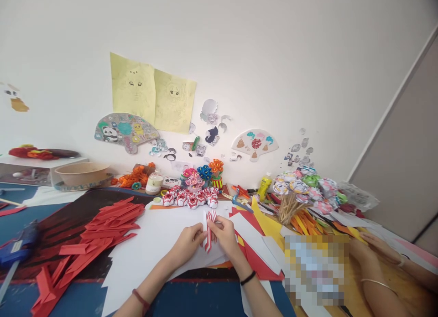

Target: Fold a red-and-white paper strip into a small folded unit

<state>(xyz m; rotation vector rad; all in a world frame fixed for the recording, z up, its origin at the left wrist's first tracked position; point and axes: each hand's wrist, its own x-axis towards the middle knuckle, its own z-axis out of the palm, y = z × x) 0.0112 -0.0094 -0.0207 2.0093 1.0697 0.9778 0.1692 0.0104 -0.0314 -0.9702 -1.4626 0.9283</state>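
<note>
Both my hands meet over white paper sheets (150,248) in the middle of the table. Between them stands a red-and-white folded paper strip (209,237). My left hand (188,244) pinches its left edge, fingers closed. On its right side my right hand (222,232) grips the same piece with thumb and fingers. Just beyond my hands sit several red-and-white folded paper flowers (191,198) in a cluster. To my left lies a heap of folded red paper strips (106,230).
A blue glue gun (20,248) lies at far left, near a round tan basin (82,171). Paper flowers on stems (294,194), a yellow bottle (264,187) and blue-handled scissors (241,202) are at right back. A co-worker's hands (379,248) rest at the right, beside a blurred patch.
</note>
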